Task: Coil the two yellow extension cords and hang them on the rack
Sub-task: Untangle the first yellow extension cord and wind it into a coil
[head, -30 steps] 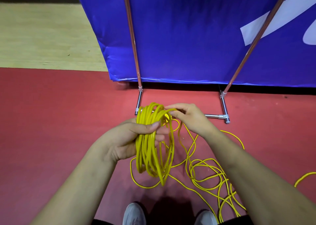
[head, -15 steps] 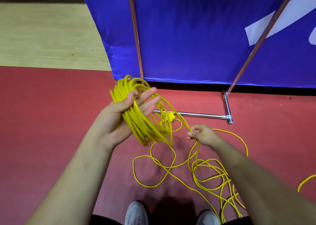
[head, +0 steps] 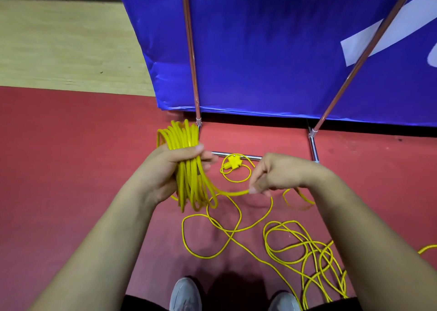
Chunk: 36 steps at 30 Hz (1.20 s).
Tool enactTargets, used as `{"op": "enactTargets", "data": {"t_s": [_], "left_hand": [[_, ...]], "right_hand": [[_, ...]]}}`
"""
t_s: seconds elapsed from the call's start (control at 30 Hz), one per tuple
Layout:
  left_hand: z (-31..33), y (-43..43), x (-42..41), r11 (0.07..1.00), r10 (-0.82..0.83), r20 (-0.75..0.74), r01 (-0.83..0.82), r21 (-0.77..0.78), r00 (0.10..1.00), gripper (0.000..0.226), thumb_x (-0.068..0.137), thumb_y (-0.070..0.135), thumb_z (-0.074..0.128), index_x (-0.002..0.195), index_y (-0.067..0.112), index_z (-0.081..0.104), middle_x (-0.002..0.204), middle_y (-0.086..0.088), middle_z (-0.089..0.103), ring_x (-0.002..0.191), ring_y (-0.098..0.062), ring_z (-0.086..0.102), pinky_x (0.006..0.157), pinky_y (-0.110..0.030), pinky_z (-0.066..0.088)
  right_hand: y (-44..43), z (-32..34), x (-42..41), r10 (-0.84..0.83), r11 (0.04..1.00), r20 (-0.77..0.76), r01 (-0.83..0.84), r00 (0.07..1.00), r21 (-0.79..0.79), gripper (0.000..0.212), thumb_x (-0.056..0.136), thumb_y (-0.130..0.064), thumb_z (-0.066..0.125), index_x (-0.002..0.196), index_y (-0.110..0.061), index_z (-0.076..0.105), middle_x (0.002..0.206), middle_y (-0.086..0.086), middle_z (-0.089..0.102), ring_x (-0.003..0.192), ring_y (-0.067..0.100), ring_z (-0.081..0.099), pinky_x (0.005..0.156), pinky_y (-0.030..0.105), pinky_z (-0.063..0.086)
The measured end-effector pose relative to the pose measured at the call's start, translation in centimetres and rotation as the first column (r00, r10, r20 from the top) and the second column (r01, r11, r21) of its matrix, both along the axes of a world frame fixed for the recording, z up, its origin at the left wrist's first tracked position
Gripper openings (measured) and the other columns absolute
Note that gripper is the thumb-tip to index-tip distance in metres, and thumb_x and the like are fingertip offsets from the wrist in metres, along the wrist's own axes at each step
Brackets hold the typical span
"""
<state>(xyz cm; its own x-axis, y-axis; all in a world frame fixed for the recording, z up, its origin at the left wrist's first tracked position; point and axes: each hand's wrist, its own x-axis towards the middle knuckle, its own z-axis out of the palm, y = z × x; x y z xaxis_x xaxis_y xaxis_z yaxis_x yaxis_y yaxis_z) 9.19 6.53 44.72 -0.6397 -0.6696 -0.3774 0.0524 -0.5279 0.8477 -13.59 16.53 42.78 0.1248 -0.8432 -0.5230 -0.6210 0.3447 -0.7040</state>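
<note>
Yellow cord, coiled bundle (head: 186, 168): one, gripped by left hand (head: 165, 168) with fingers and thumb closed round its upper part; loops hanging below the fist, long axis roughly upright.

Strand (head: 231, 193): one, leaving the foot of the bundle and running rightward, near level, to right hand (head: 276, 173); pinched there between thumb and fingertips. Hands apart, right a little lower than left. Probably the next loop, to be carried leftward onto the bundle.

Loose cord (head: 295, 246): one tangle of open loops on the red floor (head: 71, 168), below and to the right of the hands, nearer the right (one cord or two, not countable in the overlap).

Socket block (head: 233, 163): one, yellow, on the floor just beyond the gap between the hands.

Rack (head: 236, 155): two slanted uprights and one base bar, beyond both hands, in front of a blue banner (head: 283, 50); hanging rail out of view.
</note>
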Motion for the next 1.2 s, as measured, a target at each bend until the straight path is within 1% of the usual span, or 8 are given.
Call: {"op": "enactTargets", "data": {"t_s": [0.13,0.3,0.5,0.67,0.77,0.87,1.03,1.2], "left_hand": [[-0.2,1.9,-1.0,0.967,-0.251,0.128,0.255,-0.017,0.959,0.010,0.076,0.005,0.067,0.075,0.011,0.075,0.105,-0.034,0.066,0.100,-0.040,0.066,0.083,-0.045,0.055],[0.0,1.9,-1.3,0.945,-0.324,0.051,0.321,0.061,0.945,0.008,0.077,0.003,0.067,0.085,0.003,0.067,0.077,-0.016,0.065,0.056,-0.024,0.062,0.056,-0.032,0.054],[0.5,1.7,-1.3,0.953,-0.215,-0.057,0.222,0.207,0.975,0.019,0.074,0.004,0.062,0.093,0.003,0.062,0.074,-0.013,0.064,0.048,-0.018,0.056,0.047,-0.027,0.050],[1.0,1.5,-0.4,0.929,-0.332,0.075,0.312,0.198,0.940,0.018,0.070,-0.009,0.060,0.086,-0.001,0.060,0.090,-0.032,0.068,0.065,-0.035,0.070,0.055,-0.035,0.057],[0.5,1.7,0.0,0.921,-0.357,0.111,0.330,0.210,0.927,0.018,0.074,-0.003,0.055,0.091,-0.002,0.060,0.098,-0.035,0.067,0.081,-0.040,0.071,0.062,-0.038,0.058],[0.4,1.6,-0.2,0.933,-0.318,0.096,0.293,0.210,0.943,0.020,0.077,0.001,0.055,0.086,0.004,0.073,0.093,-0.030,0.069,0.077,-0.036,0.071,0.064,-0.039,0.057],[0.1,1.7,-0.8,0.925,-0.316,0.055,0.294,0.242,0.947,0.016,0.079,0.006,0.054,0.079,0.008,0.071,0.080,-0.019,0.071,0.071,-0.029,0.071,0.069,-0.037,0.057],[0.3,2.1,-1.0,0.944,-0.279,0.036,0.267,0.193,0.960,0.024,0.077,0.009,0.056,0.097,0.000,0.067,0.084,-0.020,0.072,0.065,-0.026,0.071,0.061,-0.033,0.058]], "right_hand": [[-0.1,2.2,1.3,0.041,0.992,0.229,-0.012,0.973,-0.127,0.007,0.086,-0.013,0.071,0.084,-0.007,0.074,0.054,-0.001,0.055,0.051,0.012,0.039,0.047,0.024,0.027],[-0.2,1.0,0.6,-0.139,0.930,0.514,0.290,0.846,-0.226,0.005,0.083,0.000,0.068,0.083,-0.005,0.068,0.053,-0.001,0.056,0.050,0.011,0.046,0.050,0.023,0.037],[1.2,-3.2,-3.3,-0.255,0.901,0.217,0.313,0.942,-0.301,0.015,0.086,-0.011,0.069,0.077,-0.023,0.070,0.063,-0.005,0.061,0.063,0.008,0.052,0.067,0.028,0.042],[1.5,-4.9,-3.2,-0.421,0.798,0.414,0.547,0.807,-0.253,0.014,0.090,-0.006,0.063,0.099,-0.008,0.073,0.056,-0.004,0.048,0.054,0.012,0.037,0.055,0.028,0.026],[0.8,-3.8,-2.5,-0.367,0.841,0.336,0.464,0.867,-0.278,0.018,0.091,-0.014,0.064,0.100,-0.022,0.077,0.055,-0.008,0.043,0.057,0.014,0.028,0.056,0.030,0.020],[0.1,-1.8,-1.0,-0.259,0.882,0.198,0.315,0.945,-0.351,0.022,0.093,-0.018,0.062,0.112,-0.024,0.072,0.060,-0.014,0.066,0.055,0.005,0.051,0.052,0.021,0.040],[-0.7,-0.3,0.8,-0.048,0.903,-0.004,0.042,0.999,-0.428,0.035,0.096,-0.025,0.048,0.127,-0.032,0.062,0.101,0.016,0.071,0.087,0.029,0.063,0.084,0.040,0.050],[-0.2,1.2,2.8,-0.044,0.884,0.226,0.143,0.973,-0.445,0.026,0.092,-0.006,0.059,0.118,-0.012,0.057,0.072,0.004,0.066,0.065,0.008,0.056,0.063,0.020,0.045]]}}
